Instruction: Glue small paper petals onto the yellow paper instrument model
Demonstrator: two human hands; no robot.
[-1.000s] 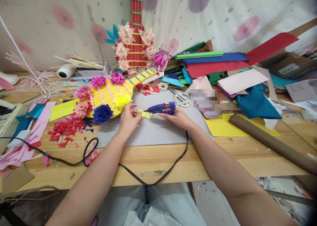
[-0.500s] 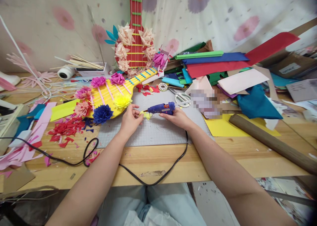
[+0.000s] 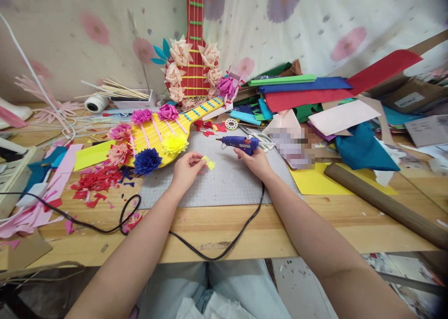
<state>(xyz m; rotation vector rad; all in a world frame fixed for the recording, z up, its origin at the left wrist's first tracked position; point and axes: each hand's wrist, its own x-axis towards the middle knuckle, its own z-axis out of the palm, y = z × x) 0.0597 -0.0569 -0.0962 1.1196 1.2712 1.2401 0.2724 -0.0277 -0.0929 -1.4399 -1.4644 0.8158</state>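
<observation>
My left hand (image 3: 186, 170) pinches a small yellow paper piece (image 3: 209, 163) just above the grey cutting mat (image 3: 224, 181). My right hand (image 3: 257, 162) grips a blue glue gun (image 3: 241, 143) by its handle, nozzle pointing left, a hand's width up and right of the yellow piece. The gun's black cord (image 3: 224, 249) runs off the table's front edge. Just left of my left hand lies a yellow paper guitar (image 3: 157, 135) with pink, yellow and blue paper flowers on it.
A red paper guitar (image 3: 192, 62) leans on the wall behind. Scissors (image 3: 261, 139) lie behind the glue gun. Coloured paper sheets (image 3: 315, 95) are piled at the right, a brown roll (image 3: 385, 204) in front of them. Red scraps (image 3: 93, 181) and pink strips litter the left.
My right hand has drawn the glue gun away to the right and back from the yellow piece. My left hand still holds the piece, now slightly lower.
</observation>
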